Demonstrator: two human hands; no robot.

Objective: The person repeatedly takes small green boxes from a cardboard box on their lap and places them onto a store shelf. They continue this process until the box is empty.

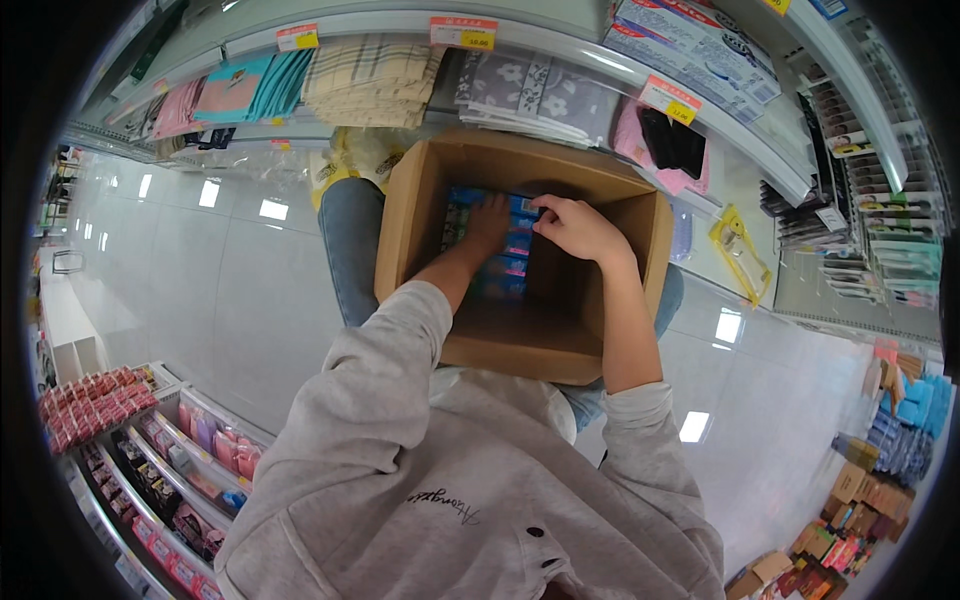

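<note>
An open brown cardboard carton [400, 215] stands between my knees. Inside it, toward its left side, lies a row of small blue boxes [512, 266], with some green and pink on them. My left hand [488, 222] reaches down onto these boxes, its fingers stretched flat across their tops. At the far end of the row, my right hand [578, 228] has its fingers and thumb bent in at the right end of a blue box [522, 205]. My left hand and forearm cover part of the row.
Ahead, a low shelf holds folded cloths [370, 85], grey flowered fabric [535, 100] and a pink package with black items [672, 145]. A yellow-edged pack [740, 255] lies right of the carton. Display racks [190, 450] stand at lower left, stacked goods [870, 490] at lower right.
</note>
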